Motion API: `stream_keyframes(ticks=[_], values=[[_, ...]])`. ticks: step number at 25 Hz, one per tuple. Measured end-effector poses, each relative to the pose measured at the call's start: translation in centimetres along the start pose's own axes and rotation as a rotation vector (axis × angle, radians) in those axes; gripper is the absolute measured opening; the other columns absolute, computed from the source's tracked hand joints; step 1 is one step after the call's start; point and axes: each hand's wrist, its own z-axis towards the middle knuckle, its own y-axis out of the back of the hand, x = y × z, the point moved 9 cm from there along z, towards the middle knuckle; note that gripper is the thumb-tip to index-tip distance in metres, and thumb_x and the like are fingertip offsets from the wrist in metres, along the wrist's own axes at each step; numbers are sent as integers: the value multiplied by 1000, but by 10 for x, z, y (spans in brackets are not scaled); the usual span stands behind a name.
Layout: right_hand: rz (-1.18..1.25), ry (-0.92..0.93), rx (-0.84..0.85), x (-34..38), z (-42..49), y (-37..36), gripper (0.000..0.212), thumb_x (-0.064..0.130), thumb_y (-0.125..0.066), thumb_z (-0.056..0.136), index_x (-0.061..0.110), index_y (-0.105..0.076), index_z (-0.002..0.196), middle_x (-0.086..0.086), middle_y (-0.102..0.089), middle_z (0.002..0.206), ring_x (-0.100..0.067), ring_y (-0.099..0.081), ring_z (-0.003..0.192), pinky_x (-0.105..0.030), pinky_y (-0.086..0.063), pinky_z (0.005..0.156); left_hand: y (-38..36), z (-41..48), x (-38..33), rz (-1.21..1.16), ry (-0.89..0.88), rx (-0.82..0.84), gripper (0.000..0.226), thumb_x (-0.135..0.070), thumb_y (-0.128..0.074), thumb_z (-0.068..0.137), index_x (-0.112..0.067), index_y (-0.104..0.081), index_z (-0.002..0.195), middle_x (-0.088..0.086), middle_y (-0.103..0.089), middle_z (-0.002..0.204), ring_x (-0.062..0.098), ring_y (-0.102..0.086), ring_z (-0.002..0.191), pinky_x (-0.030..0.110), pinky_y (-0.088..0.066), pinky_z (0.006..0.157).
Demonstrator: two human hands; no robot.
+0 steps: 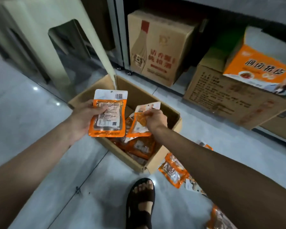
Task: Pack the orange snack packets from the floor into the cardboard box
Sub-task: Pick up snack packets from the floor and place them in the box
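Observation:
An open cardboard box [162, 156] stands on the floor ahead of me, with several orange snack packets [139, 146] lying inside. My left hand [82, 118] holds one orange packet [108, 113] back side up over the box's left edge. My right hand [154, 118] pinches another orange packet [139, 123] above the box's middle. More orange packets [172, 172] lie on the floor to the right of the box, partly hidden under my right forearm. One more packet [220, 219] shows at the bottom right.
A cream plastic stool [45, 38] stands behind the box on the left. Closed cartons [157, 50] and an orange-printed carton [261, 68] sit under a shelf at the back right. My sandalled foot [141, 202] rests on the grey tiles just in front of the box.

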Motion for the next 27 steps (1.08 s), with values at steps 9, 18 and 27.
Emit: stream_keyframes(ticks=[9, 18, 27], values=[[-400, -232, 370, -75, 34, -75, 52, 15, -48, 99, 5, -35, 148, -10, -35, 155, -27, -37, 141, -28, -31, 110, -20, 48, 37, 178, 127, 70, 19, -4, -54, 96, -9, -63, 112, 13, -76, 101, 21, -77, 80, 32, -62, 61], [94, -98, 129, -37, 26, -13, 35, 1, -44, 86, 12, -68, 110, -3, -62, 104, -22, -61, 90, -36, -56, 84, -42, 91, 36, 578, 99, 62, 22, -8, -52, 98, -7, -62, 117, 14, -70, 109, 25, -69, 96, 31, -60, 71], [254, 107, 65, -45, -12, 70, 45, -17, -35, 84, 13, -68, 79, -9, -64, 80, -22, -62, 76, -29, -55, 67, -67, 87, 78, 1329, 205, 1, 57, -35, -52, 96, -9, -36, 144, 16, -48, 141, 32, -52, 125, 40, -42, 97]])
